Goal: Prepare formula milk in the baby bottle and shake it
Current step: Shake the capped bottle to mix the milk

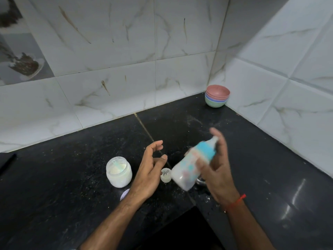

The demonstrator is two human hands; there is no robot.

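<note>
Our right hand (219, 170) grips the baby bottle (193, 166), fingers wrapped round it, tilted above the dark surface (72, 186) | left hand (150, 170) loose, holding nothing | bottle blurred, milky inside; likely light, stiff, smooth; best held mid-body | formula jar (119, 172) stands left.

The baby bottle (191, 166), blue-collared and milky white inside, tilts blurred above the counter. The open formula jar (119, 171) stands left, scoop inside.
</note>
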